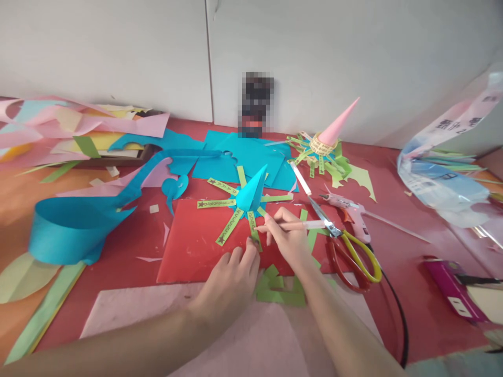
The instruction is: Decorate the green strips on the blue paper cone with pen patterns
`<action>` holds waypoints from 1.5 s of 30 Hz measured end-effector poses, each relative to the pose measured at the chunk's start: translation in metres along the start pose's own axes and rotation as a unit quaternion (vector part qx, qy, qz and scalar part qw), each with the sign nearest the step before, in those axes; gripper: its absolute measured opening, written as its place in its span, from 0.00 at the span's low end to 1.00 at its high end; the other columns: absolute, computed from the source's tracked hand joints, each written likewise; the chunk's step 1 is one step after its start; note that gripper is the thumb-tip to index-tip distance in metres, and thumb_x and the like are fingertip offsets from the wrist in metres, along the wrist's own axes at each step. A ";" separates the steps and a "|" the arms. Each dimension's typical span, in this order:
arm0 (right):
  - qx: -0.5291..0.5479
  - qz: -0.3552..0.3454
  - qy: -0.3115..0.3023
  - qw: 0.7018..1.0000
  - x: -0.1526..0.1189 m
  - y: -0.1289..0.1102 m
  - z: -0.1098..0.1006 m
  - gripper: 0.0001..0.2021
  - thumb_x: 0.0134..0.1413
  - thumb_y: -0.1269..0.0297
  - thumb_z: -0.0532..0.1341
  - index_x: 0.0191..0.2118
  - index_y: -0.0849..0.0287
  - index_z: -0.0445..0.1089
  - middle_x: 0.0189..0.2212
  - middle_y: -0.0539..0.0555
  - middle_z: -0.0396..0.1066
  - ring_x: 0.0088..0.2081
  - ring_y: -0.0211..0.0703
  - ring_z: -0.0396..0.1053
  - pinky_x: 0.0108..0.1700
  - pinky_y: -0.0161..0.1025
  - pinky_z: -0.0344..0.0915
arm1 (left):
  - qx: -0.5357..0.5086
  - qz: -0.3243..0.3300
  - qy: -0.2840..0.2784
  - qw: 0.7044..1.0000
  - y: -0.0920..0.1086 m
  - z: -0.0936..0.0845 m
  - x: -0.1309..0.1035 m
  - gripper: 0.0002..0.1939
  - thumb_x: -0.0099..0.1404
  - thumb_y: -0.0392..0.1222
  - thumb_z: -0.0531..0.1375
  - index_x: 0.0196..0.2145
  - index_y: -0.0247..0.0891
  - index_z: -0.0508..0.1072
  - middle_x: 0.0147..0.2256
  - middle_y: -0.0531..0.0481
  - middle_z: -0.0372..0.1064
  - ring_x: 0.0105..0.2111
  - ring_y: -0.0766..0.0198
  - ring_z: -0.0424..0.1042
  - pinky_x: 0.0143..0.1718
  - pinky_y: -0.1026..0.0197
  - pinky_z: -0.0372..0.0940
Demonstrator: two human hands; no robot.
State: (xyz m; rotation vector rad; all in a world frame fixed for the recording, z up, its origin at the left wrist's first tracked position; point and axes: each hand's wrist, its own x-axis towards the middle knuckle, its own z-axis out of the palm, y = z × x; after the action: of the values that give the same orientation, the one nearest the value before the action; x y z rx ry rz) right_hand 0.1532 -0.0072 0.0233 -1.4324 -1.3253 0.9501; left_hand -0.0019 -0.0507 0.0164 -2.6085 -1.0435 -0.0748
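Green strip (251, 220): on the red sheet (184, 251), between the blue cone (250, 195) and the sheet's near edge.
Long axis: runs from the cone toward that edge, slanting slightly right.
Nearer hand: left hand (231, 275), 1 fingertip at the strip's outer end; fingers loosely bent, gripping nothing visible.
Right hand (288, 238): right of the strip, fingers closed around the pen (306, 225), its tip at the strip.

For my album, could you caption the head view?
Right hand holds a pen at a patterned green strip by a blue paper cone.
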 end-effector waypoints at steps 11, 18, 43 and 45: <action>-0.008 0.010 0.029 1.000 -0.001 0.001 -0.002 0.17 0.56 0.58 0.57 0.20 0.55 0.54 0.08 0.42 0.56 0.24 0.43 0.75 0.25 0.31 0.65 | -0.005 0.005 -0.010 1.000 0.001 0.001 0.000 0.18 0.63 0.33 0.51 0.50 0.30 0.67 0.48 0.40 0.65 0.33 0.61 0.68 0.28 0.60 0.66; 0.004 -0.034 0.162 0.986 0.003 -0.007 -0.008 0.13 0.56 0.57 0.57 0.24 0.56 0.60 0.12 0.44 0.61 0.27 0.42 0.73 0.32 0.36 0.69 | -0.020 -0.006 0.007 1.000 -0.001 -0.003 -0.001 0.19 0.64 0.34 0.51 0.51 0.29 0.66 0.50 0.40 0.66 0.33 0.60 0.68 0.28 0.60 0.65; -0.282 -0.124 0.023 0.951 -0.001 0.015 -0.024 0.07 0.53 0.63 0.57 0.39 0.54 0.62 0.27 0.49 0.68 0.29 0.42 0.69 0.31 0.38 0.65 | -0.022 -0.096 0.051 0.994 0.005 0.004 -0.004 0.29 0.69 0.52 0.39 0.57 0.30 0.61 0.56 0.36 0.60 0.54 0.51 0.63 0.49 0.51 0.62; -0.278 -0.124 0.024 0.952 -0.001 0.015 -0.023 0.07 0.53 0.63 0.58 0.39 0.54 0.63 0.27 0.49 0.67 0.28 0.41 0.69 0.31 0.37 0.65 | -0.024 -0.100 0.049 0.993 0.004 0.004 -0.003 0.30 0.69 0.53 0.39 0.57 0.30 0.61 0.56 0.36 0.60 0.54 0.51 0.63 0.50 0.51 0.62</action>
State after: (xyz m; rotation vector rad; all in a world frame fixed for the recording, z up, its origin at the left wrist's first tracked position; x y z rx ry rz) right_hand 0.1792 -0.0106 0.0146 -1.6322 -1.7743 0.3820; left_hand -0.0013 -0.0539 0.0107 -2.5057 -1.2787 -0.2744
